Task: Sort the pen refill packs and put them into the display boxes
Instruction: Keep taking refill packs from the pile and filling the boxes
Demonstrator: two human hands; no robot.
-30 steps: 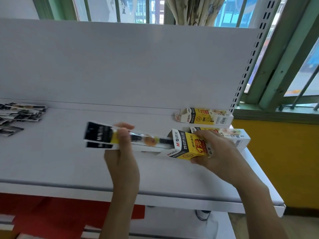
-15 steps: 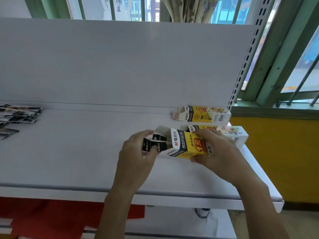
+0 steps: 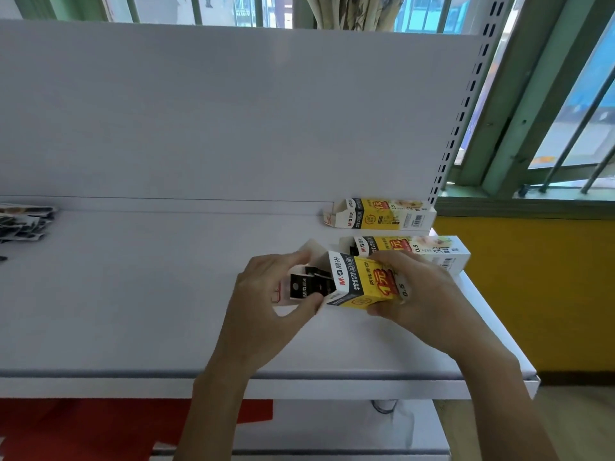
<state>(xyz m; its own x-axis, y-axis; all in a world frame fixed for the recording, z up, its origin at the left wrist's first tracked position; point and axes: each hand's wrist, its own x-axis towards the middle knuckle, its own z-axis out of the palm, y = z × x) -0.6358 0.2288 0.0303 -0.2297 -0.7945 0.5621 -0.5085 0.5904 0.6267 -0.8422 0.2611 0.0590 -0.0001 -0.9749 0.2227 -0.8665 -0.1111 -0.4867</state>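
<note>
**A:** What have your hands got hold of?

**B:** My right hand (image 3: 422,294) grips a yellow, black and white display box (image 3: 362,284), fingers curled over its top and thumb underneath. The box lies on its side with its open mouth facing left. My left hand (image 3: 266,304) is at that mouth, fingers above and thumb below, pinching the black ends of the refill packs (image 3: 306,287) that stick out of it. So both hands are close together, one at each end of the same box.

**A:** Is the box resting on anything?

**B:** It is low over the white shelf (image 3: 133,294), towards the right end. I cannot tell whether it touches.

**A:** And around it?

**B:** Just behind my right hand lies a second box (image 3: 412,249) of the same kind, mouth open to the left. A third box (image 3: 382,212) lies further back against the white back panel (image 3: 233,111), its flaps open too. Well apart, at the far left edge of the shelf, sits a loose pile of packs (image 3: 23,222). To the right are a perforated upright (image 3: 466,104), a barred window (image 3: 565,111) and a yellow wall (image 3: 532,294).
</note>
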